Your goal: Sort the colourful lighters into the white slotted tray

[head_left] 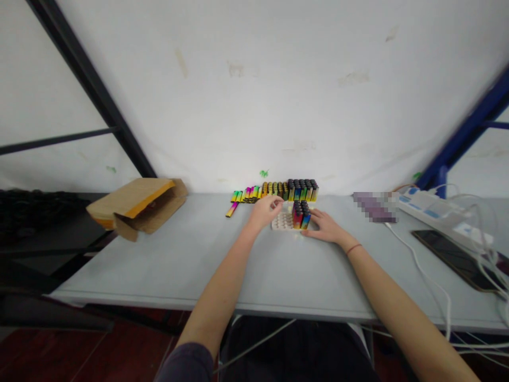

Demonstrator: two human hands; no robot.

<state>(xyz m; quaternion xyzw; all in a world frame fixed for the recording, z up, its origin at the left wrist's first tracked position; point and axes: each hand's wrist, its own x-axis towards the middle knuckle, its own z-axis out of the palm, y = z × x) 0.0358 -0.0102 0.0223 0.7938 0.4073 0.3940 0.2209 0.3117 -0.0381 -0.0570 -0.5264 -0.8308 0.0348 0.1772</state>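
A white holed tray [281, 222] lies on the table, with rows of colourful tubes with black tops [301, 216] upright in its right part. The holes on its left show bare. My left hand [264, 212] is over the tray's left end, fingers closed in a pinch; whatever they hold, if anything, cannot be made out. My right hand [326, 227] grips the tray's right end, thumb at the front corner and fingers beside the tubes. Behind stands a fuller block of black-topped tubes [303, 190]. Left of it lie loose tubes [248, 195] in pink, green and yellow.
An open cardboard box [135, 201] lies at the left of the grey table [167, 270]. A power strip [441, 212] with white cables, a dark phone [457, 257] and a blurred-out purple item [376, 208] are on the right. A wall rises behind.
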